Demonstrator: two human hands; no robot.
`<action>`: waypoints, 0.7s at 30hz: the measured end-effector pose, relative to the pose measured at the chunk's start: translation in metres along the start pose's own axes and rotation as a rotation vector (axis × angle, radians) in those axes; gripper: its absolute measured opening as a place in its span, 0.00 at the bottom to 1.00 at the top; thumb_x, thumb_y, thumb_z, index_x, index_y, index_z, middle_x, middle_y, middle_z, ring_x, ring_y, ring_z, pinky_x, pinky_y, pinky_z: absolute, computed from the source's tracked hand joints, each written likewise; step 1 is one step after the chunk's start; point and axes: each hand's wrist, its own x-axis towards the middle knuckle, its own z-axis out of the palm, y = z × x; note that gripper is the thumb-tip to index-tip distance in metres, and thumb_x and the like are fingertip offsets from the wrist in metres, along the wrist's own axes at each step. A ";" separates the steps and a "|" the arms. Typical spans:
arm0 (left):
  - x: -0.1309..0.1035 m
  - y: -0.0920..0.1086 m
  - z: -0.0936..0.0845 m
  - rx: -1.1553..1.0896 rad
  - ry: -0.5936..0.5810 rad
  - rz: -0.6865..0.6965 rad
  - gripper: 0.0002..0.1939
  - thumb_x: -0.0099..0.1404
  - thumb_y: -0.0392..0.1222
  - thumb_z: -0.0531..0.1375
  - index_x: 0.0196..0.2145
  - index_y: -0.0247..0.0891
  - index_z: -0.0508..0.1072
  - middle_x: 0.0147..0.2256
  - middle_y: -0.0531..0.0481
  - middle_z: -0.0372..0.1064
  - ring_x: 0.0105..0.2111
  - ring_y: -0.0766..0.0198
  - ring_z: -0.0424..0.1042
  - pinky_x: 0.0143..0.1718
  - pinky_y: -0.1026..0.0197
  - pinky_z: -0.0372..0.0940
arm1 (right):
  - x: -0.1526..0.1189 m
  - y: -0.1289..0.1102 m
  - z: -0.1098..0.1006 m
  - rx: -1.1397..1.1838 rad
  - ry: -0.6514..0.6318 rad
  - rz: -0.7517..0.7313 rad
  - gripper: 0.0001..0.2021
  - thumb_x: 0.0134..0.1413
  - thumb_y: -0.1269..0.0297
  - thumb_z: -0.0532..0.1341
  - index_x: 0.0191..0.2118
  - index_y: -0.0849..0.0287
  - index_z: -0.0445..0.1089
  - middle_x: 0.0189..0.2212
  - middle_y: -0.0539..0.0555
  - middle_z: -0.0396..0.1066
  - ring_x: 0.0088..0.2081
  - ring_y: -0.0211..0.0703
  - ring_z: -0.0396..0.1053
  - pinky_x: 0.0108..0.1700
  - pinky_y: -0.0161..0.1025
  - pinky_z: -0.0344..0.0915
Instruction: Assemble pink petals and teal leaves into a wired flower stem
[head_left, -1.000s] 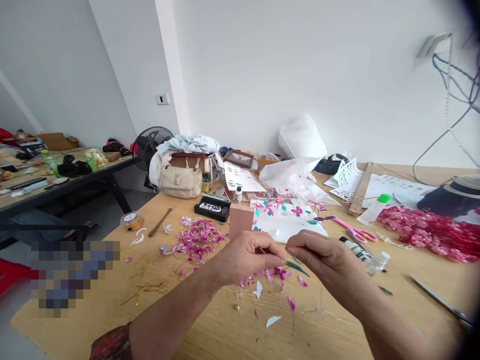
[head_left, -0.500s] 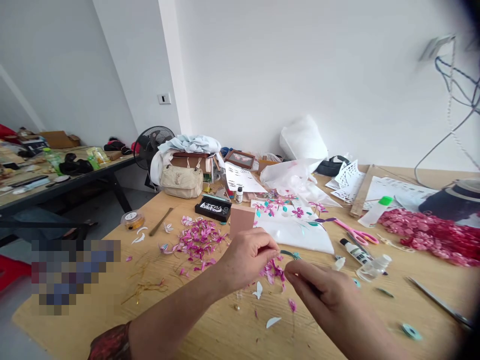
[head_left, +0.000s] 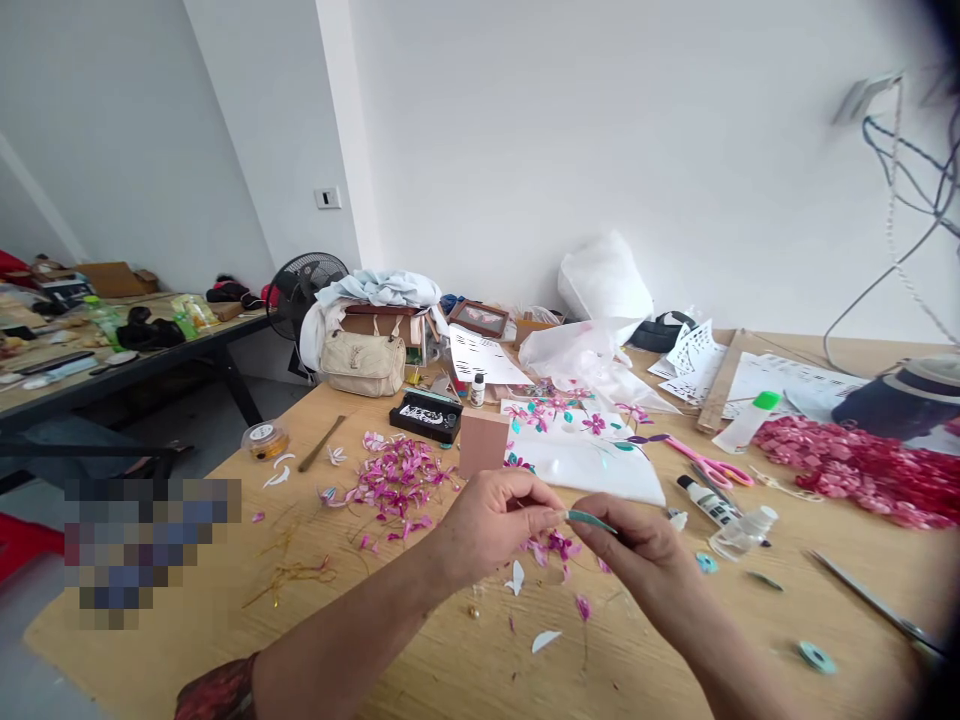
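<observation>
A slim teal-green leaf-shaped strip (head_left: 592,519) stretches between my hands over the table. My left hand (head_left: 501,515) pinches its left tip between thumb and forefinger. The strip's other end lies along the fingers of my right hand (head_left: 637,545), which are closed around it. Loose purple-pink petals (head_left: 555,545) lie just below the fingertips. A white cut-out piece (head_left: 515,578) and a single pink petal on a thin stem (head_left: 583,606) rest on the wood nearer to me.
A pile of pink petals (head_left: 397,480) spreads left of my hands, behind it a black box (head_left: 426,417). White padding with flower sprays (head_left: 592,470) lies beyond. To the right are pink scissors (head_left: 720,470), a clear bottle (head_left: 742,533), metal scissors (head_left: 870,600) and a teal tape roll (head_left: 816,657).
My right hand has moved up and closer to my left. The teal strip now lies straight between both hands; before, it stuck out from my left fingertips with the right hand lower.
</observation>
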 end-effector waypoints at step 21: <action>0.004 -0.003 0.007 0.497 0.103 0.253 0.08 0.60 0.31 0.55 0.25 0.35 0.70 0.27 0.51 0.68 0.29 0.67 0.66 0.31 0.65 0.61 | -0.025 -0.025 0.017 -0.494 0.192 -0.248 0.12 0.58 0.67 0.51 0.27 0.57 0.68 0.14 0.46 0.63 0.14 0.33 0.60 0.17 0.30 0.56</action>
